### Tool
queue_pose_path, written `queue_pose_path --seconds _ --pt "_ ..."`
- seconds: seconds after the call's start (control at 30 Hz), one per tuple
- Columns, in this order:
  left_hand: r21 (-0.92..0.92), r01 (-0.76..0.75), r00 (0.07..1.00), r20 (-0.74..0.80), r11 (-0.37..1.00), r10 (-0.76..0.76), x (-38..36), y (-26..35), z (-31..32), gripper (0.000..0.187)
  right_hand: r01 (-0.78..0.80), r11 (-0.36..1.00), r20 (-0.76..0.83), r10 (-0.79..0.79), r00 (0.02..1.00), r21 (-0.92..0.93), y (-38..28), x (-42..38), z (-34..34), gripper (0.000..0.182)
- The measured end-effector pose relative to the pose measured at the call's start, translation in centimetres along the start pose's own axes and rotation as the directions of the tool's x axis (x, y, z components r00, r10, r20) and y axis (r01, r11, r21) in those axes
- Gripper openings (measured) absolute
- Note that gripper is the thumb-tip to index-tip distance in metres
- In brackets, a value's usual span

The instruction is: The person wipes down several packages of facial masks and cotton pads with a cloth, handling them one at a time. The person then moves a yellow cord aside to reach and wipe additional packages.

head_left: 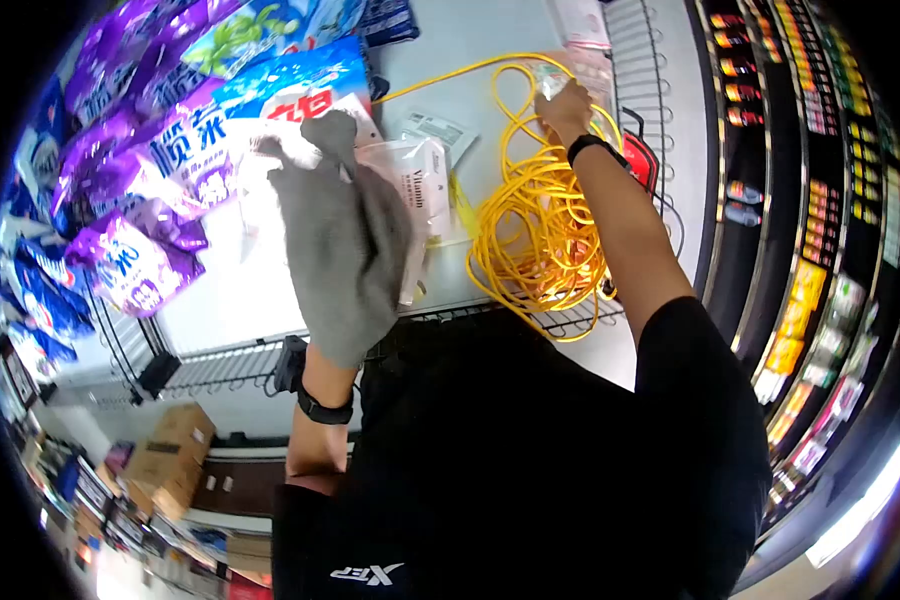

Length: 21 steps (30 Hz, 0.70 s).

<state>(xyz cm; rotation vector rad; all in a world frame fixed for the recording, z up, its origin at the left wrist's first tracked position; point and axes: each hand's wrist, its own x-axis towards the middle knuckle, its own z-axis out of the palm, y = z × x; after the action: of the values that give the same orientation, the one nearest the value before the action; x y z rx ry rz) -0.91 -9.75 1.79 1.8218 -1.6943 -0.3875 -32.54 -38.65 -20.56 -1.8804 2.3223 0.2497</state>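
Observation:
My left hand [345, 230] is wholly covered by loose grey fabric [355, 270], a glove or a cloth, down to the wrist. Its fingers are hidden, and it hovers over the white shelf beside a clear pouch labelled "Vitamin" [420, 185]. Bare and stretched forward, my right hand [565, 108] has its fingers closed on a small clear plastic packet [550, 78]. A tangled coil of yellow cord [535, 225] lies just below it, with one strand [450, 72] running left across the shelf. A flat pale packet [440, 132] lies between my hands.
Purple bags [135, 260] and blue bags [300, 85] crowd the left. A wire rack edge [645, 60] borders the shelf on the right, by a red-and-black object [640, 155]. Stocked black shelving [770, 200] stands further right. Cardboard boxes [170, 455] sit low at left.

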Motion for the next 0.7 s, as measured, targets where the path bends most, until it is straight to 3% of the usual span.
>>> queue_pose_path --seconds 0.03,0.07,0.13,0.17,0.2,0.23,0.33,0.43,0.47,0.5,0.57,0.6,0.7 --pt "0.042 -0.011 1.000 -0.008 0.999 0.012 0.0 -0.2 -0.2 0.041 -0.004 0.999 -0.019 0.003 1.000 -0.050 -0.6 0.1 -0.1 0.086" --pt "0.108 -0.176 0.984 0.026 0.978 0.174 -1.0 -2.5 -0.2 0.045 0.013 0.999 -0.035 -0.015 0.999 -0.039 -0.2 0.5 0.4 0.083" --pt "-0.222 0.024 1.000 0.004 0.975 -0.024 -2.7 -3.2 0.5 0.048 0.048 0.999 0.045 -0.047 0.998 -0.017 0.6 1.5 0.7 0.080" --pt "-0.274 0.056 0.998 -0.004 0.960 -0.060 -2.6 -3.0 0.5 0.048 0.060 0.998 0.073 -0.060 0.996 -0.004 1.1 2.4 0.4 0.079" --pt "-0.251 0.046 0.999 -0.010 0.967 -0.050 -2.4 -2.9 0.4 0.048 0.125 0.977 0.017 -0.130 0.991 0.174 1.9 2.7 0.2 0.071" --pt "-0.239 0.045 0.999 -0.015 0.970 -0.050 -2.1 -2.6 0.4 0.048 0.091 0.950 0.021 -0.102 0.995 0.300 2.0 2.6 -0.4 0.070" --pt "-0.226 0.030 0.999 -0.034 0.974 -0.038 -2.0 -2.2 0.2 0.047 0.025 0.761 0.060 -0.083 0.995 0.649 2.2 0.7 -3.0 0.070" --pt "-0.232 0.013 0.998 -0.058 0.973 -0.027 -1.8 -1.4 0.0 0.047 0.014 0.427 0.074 -0.189 0.979 0.904 3.7 -1.7 -5.2 0.071" --pt "-0.233 0.007 0.998 -0.063 0.972 -0.022 -1.7 -1.2 0.0 0.047 0.016 0.430 0.078 -0.202 0.976 0.903 2.8 -4.7 -8.6 0.066" --pt "-0.240 0.002 0.997 -0.072 0.971 -0.020 -1.7 -0.6 -0.1 0.047 0.170 0.547 -0.052 -0.223 0.973 0.820 3.1 -6.3 -10.2 0.064" --pt "-0.257 -0.006 0.996 -0.085 0.966 -0.016 -1.6 0.4 -0.1 0.047 0.418 0.726 -0.289 -0.305 0.907 0.546 3.7 -9.4 -12.7 0.061" --pt "-0.269 -0.002 0.996 -0.091 0.963 -0.024 -1.7 0.9 -0.1 0.047 0.470 0.817 -0.342 -0.360 0.868 0.333 2.7 -12.3 -15.8 0.054" --pt "-0.345 -0.013 0.992 -0.123 0.939 -0.031 -2.4 2.5 -0.6 0.048 0.668 0.739 -0.503 -0.545 0.671 0.090 4.2 -15.0 -16.6 0.050"
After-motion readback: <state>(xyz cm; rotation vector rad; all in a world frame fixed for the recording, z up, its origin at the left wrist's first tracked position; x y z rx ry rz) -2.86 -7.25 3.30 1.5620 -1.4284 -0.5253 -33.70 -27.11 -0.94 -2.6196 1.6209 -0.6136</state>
